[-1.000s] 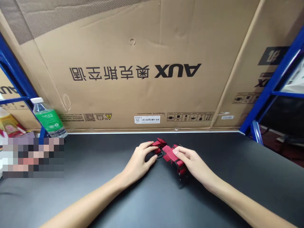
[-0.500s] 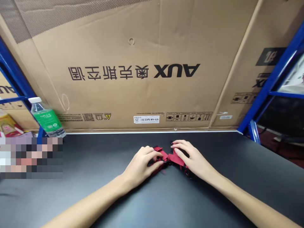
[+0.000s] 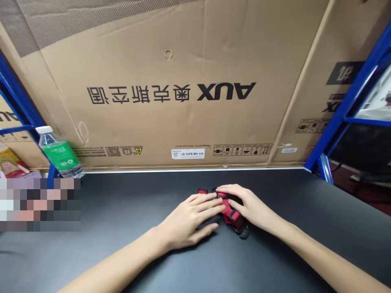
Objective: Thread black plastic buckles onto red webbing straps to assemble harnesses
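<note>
A red strap bundle (image 3: pixel 227 207) with black buckles and a black hook at its lower right end lies on the dark table (image 3: pixel 122 195). My left hand (image 3: pixel 195 219) rests flat over the bundle's left part, fingers spread, the thumb apart from them. My right hand (image 3: pixel 246 203) is at its right side, fingers on its top edge and thumb bent against the red webbing. A small red end shows above my left fingers; the rest under that hand is hidden.
A clear bottle (image 3: pixel 61 152) with a green label stands at the table's back left corner. Behind the table rises a large cardboard box (image 3: pixel 171 122). Blue metal posts (image 3: pixel 351 97) flank both sides. Packages (image 3: pixel 12 162) sit at the far left.
The two folded red parts have come together into one bundle. My left hand has moved right and flattened over it, its fingers no longer pinching. The black hook at the lower right now shows.
</note>
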`<state>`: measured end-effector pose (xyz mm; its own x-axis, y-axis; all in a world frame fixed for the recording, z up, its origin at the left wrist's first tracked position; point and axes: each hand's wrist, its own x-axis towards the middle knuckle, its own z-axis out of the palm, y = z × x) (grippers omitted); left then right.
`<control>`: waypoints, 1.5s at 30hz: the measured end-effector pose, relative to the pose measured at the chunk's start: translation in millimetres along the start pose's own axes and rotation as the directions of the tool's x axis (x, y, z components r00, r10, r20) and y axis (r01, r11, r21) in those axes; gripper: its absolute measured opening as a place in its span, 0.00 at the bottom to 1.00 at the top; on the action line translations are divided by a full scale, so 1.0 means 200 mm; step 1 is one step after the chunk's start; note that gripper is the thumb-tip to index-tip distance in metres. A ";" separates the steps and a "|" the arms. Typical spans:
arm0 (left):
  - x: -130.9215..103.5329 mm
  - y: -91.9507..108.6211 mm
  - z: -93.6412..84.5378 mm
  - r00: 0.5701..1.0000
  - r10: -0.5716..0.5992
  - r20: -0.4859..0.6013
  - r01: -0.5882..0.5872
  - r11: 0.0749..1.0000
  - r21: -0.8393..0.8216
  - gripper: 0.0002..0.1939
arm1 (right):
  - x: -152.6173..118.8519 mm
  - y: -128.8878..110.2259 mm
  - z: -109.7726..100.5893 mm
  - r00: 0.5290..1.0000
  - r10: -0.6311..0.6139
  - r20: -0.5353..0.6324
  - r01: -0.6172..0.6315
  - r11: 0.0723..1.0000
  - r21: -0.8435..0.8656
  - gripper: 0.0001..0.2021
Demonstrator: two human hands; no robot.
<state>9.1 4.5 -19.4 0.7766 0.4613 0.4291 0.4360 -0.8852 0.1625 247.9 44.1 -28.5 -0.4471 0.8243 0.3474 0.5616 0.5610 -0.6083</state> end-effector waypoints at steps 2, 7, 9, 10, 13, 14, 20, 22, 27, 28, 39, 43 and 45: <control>0.00 -0.01 0.01 1.000 0.021 0.002 -0.021 1.000 0.001 0.17 | 0.00 -0.03 0.00 1.000 -0.001 -0.003 0.000 0.999 -0.039 0.13; 0.00 -0.02 0.03 0.986 -0.097 -0.135 0.112 0.987 0.116 0.16 | 0.02 -0.08 -0.02 0.990 0.100 -0.097 -0.103 0.994 -0.025 0.10; 0.00 -0.01 0.02 0.966 -0.195 -0.171 0.224 0.959 0.172 0.17 | 0.02 -0.10 -0.02 0.980 0.151 -0.131 -0.145 0.988 0.055 0.11; 0.00 -0.01 0.02 0.954 -0.236 -0.186 0.271 0.943 0.192 0.18 | 0.02 -0.10 -0.02 0.975 0.178 -0.136 -0.165 0.981 0.100 0.11; 0.01 -0.01 0.00 0.927 -0.301 -0.225 0.347 0.916 0.201 0.17 | 0.02 -0.11 -0.02 0.962 0.232 -0.145 -0.213 0.968 0.134 0.11; 0.01 0.00 0.00 0.922 -0.306 -0.236 0.352 0.916 0.191 0.17 | 0.02 -0.12 -0.02 0.959 0.234 -0.160 -0.220 0.970 0.101 0.11; 0.00 0.04 -0.03 0.962 -0.035 -0.271 0.097 0.971 0.218 0.18 | -0.01 -0.18 -0.01 0.971 0.227 -0.080 -0.226 0.974 0.019 0.13; 0.00 0.05 -0.02 0.958 0.128 -0.255 -0.052 0.956 0.287 0.20 | -0.02 -0.21 0.01 0.980 0.196 0.025 -0.198 0.973 0.116 0.15; 0.00 0.06 0.01 0.961 0.163 -0.222 -0.071 0.925 0.373 0.15 | -0.06 -0.25 0.06 0.972 0.067 0.225 -0.158 0.894 0.418 0.17; 0.01 0.05 0.01 0.969 0.127 -0.214 -0.040 0.929 0.369 0.14 | -0.07 -0.25 0.07 0.964 0.058 0.260 -0.177 0.870 0.460 0.19; -0.02 0.00 0.05 0.965 0.018 -0.261 0.044 0.972 0.231 0.15 | -0.06 -0.23 0.07 0.932 0.099 0.349 -0.298 0.757 0.581 0.28; -0.02 0.00 0.04 0.963 0.041 -0.268 0.006 0.985 0.175 0.20 | -0.05 -0.25 0.08 0.933 0.061 0.354 -0.296 0.691 0.660 0.31; -0.02 0.00 0.04 0.959 0.045 -0.278 -0.005 0.990 0.143 0.21 | -0.05 -0.26 0.08 0.935 0.045 0.351 -0.290 0.667 0.686 0.31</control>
<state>8.9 3.3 -27.6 0.6381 0.3860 0.6662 0.4926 -0.8697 0.0321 211.3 5.3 -12.1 -0.6372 0.7693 0.0466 0.0266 0.0824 -0.9962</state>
